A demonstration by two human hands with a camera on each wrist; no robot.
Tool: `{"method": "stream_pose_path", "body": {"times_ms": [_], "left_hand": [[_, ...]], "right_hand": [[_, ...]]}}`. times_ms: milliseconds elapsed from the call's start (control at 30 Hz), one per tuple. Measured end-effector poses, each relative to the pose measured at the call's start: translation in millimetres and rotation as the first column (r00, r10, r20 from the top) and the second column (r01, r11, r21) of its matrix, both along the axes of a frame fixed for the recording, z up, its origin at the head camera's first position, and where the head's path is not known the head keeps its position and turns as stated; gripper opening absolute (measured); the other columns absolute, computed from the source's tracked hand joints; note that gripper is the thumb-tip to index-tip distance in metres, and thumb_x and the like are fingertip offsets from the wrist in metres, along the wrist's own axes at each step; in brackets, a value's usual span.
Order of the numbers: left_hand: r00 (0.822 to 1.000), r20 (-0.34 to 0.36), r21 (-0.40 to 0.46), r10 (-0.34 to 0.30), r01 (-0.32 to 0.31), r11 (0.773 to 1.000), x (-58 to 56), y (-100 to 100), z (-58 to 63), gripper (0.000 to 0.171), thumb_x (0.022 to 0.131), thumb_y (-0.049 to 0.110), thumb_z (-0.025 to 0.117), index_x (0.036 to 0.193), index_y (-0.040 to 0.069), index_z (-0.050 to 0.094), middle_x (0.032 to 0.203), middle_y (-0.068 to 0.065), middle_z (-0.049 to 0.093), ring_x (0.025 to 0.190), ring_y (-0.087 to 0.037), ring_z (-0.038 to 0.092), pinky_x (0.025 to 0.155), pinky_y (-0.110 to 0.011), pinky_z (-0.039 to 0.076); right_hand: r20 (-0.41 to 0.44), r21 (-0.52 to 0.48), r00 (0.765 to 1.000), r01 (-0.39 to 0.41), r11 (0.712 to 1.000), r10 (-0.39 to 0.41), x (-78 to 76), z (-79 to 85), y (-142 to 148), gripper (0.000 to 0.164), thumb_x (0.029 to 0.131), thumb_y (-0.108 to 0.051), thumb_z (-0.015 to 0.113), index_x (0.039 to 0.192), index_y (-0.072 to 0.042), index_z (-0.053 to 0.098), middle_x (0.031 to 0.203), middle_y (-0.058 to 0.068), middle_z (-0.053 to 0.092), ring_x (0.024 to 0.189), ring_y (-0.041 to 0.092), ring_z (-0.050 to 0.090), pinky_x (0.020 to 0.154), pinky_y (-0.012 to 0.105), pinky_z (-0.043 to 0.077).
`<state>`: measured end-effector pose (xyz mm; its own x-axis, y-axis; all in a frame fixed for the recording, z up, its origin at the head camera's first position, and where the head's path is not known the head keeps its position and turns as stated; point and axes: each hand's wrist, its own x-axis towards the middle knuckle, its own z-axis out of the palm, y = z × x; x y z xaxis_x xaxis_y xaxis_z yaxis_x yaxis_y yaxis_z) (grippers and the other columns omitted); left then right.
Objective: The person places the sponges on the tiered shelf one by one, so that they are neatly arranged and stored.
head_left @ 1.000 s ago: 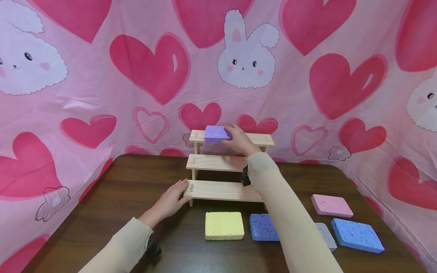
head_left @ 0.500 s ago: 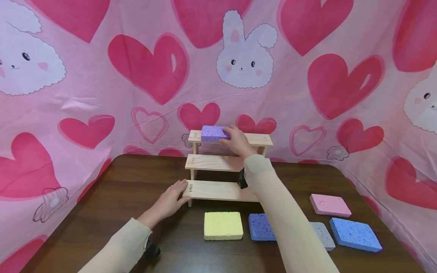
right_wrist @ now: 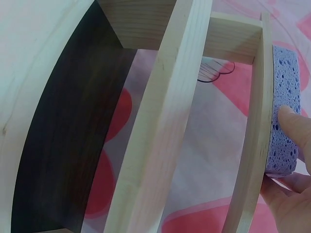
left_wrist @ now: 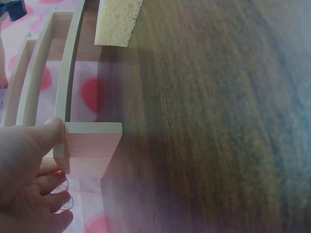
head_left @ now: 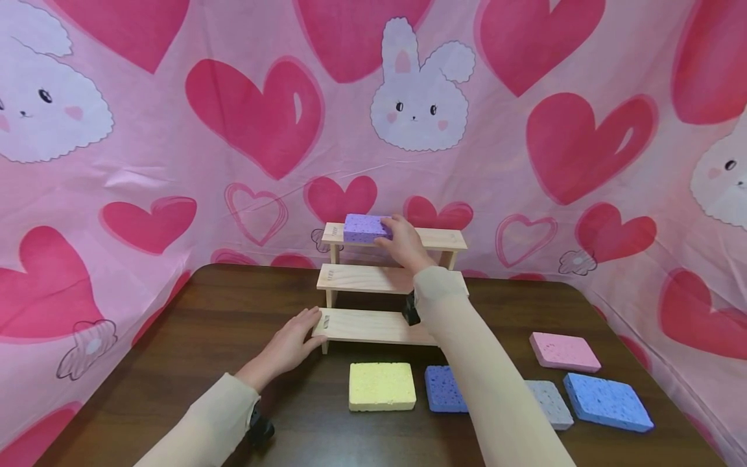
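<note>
A purple sponge (head_left: pixel 363 228) lies flat on the top step of a three-step wooden shelf (head_left: pixel 367 324), left of the middle. My right hand (head_left: pixel 405 245) holds its right end; in the right wrist view the thumb (right_wrist: pixel 295 127) presses the sponge's front side, and the other fingers go round its end, partly hidden. At the left end of the bottom step, my left hand (head_left: pixel 284 348) grips the board. Its thumb (left_wrist: pixel 48 133) lies on the front edge in the left wrist view, the fingers curled past the board's end.
On the dark wooden table (head_left: pixel 233 305), a yellow sponge (head_left: pixel 382 387) and a blue-violet sponge (head_left: pixel 446 389) lie before the shelf. Further right are grey (head_left: pixel 550 405), blue (head_left: pixel 609 402) and pink (head_left: pixel 564 352) sponges. A pink heart-print cloth (head_left: pixel 350 149) hangs behind the shelf.
The purple sponge, held by my right hand, has shifted slightly left along the top step, then stayed almost still. My left hand has kept its place on the bottom step.
</note>
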<state>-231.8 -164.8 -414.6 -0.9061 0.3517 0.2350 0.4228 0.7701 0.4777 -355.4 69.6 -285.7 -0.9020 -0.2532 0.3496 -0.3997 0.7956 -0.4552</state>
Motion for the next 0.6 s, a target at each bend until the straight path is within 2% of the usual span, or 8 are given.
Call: {"method": "stream_pose_path", "body": {"times_ms": [300, 600], "left_hand": [[1.000, 0.002, 0.003, 0.002, -0.002, 1.000, 0.9, 0, -0.1, 0.055, 0.086, 0.019, 0.065, 0.131, -0.006, 0.046, 0.136, -0.024, 0.040, 0.127, -0.040, 0.033, 0.101, -0.053, 0.027], [1.000, -0.010, 0.005, -0.006, 0.006, 1.000, 0.6, -1, -0.7, 0.055, 0.086, 0.019, 0.066, 0.131, -0.007, 0.046, 0.136, -0.024, 0.040, 0.127, -0.041, 0.033, 0.100, -0.054, 0.028]], "right_hand": [[0.001, -0.013, 1.000, -0.006, 1.000, 0.006, 1.7, 0.2, 1, 0.053, 0.084, -0.019, 0.069, 0.131, -0.003, 0.051, 0.132, 0.016, 0.046, 0.116, 0.028, 0.046, 0.100, 0.035, 0.034], [-0.034, -0.032, 0.999, -0.016, 0.999, 0.015, 2.3, 1.9, 11, 0.055, 0.083, -0.021, 0.070, 0.131, -0.002, 0.049, 0.134, 0.015, 0.046, 0.124, 0.027, 0.039, 0.104, 0.035, 0.028]]}}
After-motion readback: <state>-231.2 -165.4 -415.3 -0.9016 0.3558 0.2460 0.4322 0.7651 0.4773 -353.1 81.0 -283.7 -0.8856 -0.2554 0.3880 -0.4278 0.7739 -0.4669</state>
